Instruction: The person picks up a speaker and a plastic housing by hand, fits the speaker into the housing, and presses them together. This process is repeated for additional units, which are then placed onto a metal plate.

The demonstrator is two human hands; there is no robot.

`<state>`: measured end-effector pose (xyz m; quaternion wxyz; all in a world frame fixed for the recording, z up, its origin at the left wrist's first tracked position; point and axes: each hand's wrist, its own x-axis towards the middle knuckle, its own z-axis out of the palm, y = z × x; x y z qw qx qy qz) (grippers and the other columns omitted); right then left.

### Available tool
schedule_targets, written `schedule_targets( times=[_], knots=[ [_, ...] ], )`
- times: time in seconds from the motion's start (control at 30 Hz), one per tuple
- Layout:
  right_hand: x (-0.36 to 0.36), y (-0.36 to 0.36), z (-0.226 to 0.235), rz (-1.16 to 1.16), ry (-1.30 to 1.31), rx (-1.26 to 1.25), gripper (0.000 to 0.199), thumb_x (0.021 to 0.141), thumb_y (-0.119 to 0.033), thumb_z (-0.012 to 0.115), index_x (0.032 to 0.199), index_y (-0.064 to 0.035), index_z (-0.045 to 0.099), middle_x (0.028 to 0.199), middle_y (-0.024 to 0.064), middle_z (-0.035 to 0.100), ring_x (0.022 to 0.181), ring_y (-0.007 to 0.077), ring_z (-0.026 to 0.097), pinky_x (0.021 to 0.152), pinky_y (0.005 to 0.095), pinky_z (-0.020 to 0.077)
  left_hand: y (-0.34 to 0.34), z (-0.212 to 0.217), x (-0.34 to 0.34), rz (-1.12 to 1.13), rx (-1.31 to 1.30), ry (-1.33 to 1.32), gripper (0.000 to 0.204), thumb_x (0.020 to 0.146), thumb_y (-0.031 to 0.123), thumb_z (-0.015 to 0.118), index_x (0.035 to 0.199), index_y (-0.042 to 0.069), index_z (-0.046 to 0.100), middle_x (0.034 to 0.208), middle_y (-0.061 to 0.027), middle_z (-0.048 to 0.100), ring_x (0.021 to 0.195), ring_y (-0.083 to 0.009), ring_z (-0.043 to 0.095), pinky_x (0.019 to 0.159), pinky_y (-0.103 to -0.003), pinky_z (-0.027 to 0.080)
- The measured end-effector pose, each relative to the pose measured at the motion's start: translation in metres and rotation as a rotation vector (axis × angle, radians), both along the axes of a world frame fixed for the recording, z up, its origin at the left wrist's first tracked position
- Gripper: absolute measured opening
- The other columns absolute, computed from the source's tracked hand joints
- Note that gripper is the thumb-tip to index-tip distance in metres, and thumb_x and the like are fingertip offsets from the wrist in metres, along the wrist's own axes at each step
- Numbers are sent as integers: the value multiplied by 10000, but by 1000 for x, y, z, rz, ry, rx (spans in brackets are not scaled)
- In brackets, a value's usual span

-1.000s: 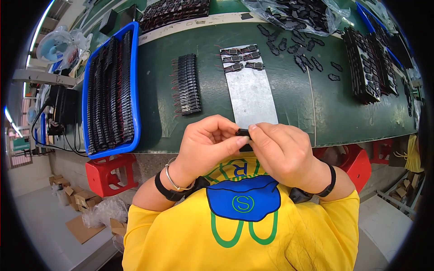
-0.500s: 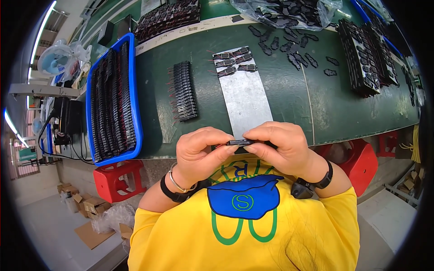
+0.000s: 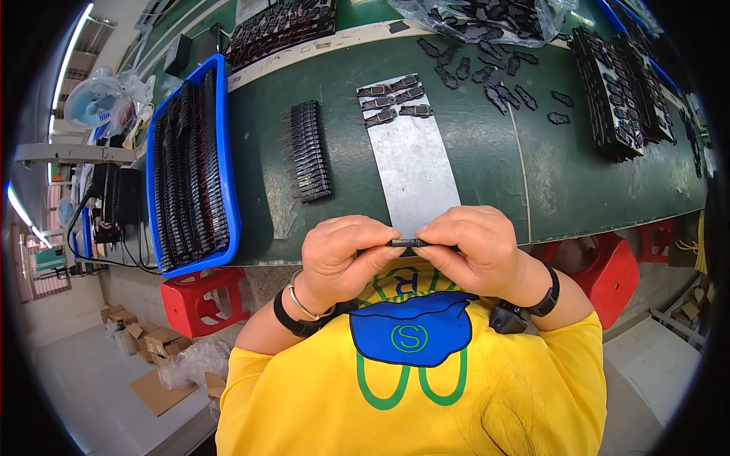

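Note:
Close to my body, at the table's front edge, my left hand (image 3: 344, 249) and my right hand (image 3: 477, 245) pinch the two ends of a small, slim black plastic part (image 3: 407, 242). It is seen edge-on, and my fingers cover both its ends. Just beyond it lies a long pale grey plate (image 3: 414, 163). Several black parts with thin red wires (image 3: 380, 102) rest at the plate's far end. To the left, a tight row of similar black wired parts (image 3: 309, 152) lies on the green table (image 3: 479, 163).
A blue tray (image 3: 233, 190) packed with rows of black parts stands at the left. Flat black pieces (image 3: 525, 96) lie scattered at the far right, below a clear plastic bag (image 3: 559, 21). Stacked loaded plates (image 3: 608, 99) stand further right. Red stools (image 3: 201, 300) flank me.
The black part has shifted slightly right and turned more edge-on between my fingers. Both hands have moved a little; the things on the table are unchanged.

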<state>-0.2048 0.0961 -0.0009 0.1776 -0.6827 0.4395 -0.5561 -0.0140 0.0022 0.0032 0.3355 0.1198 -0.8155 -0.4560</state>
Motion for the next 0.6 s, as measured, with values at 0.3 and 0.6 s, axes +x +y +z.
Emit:
schedule_targets(
  times=[0.3, 0.6],
  knots=[
    [-1, -2, -6, -5, 69, -34, 179, 730, 5, 720, 875, -4, 616, 757, 111, 655, 604, 247, 633, 526, 306, 494, 2, -9, 0, 13, 209, 17, 141, 801, -26, 695, 935, -40, 655, 822, -110, 672, 700, -158, 666, 616, -231, 519],
    [3, 0, -1, 15, -50, 161, 192, 735, 8, 711, 914, 7, 641, 761, 120, 655, 614, 252, 636, 536, 300, 487, -2, 2, 1, -37, 335, -118, 167, 790, -43, 702, 949, -52, 652, 865, -112, 668, 738, -140, 663, 645, -231, 528]
  ],
)
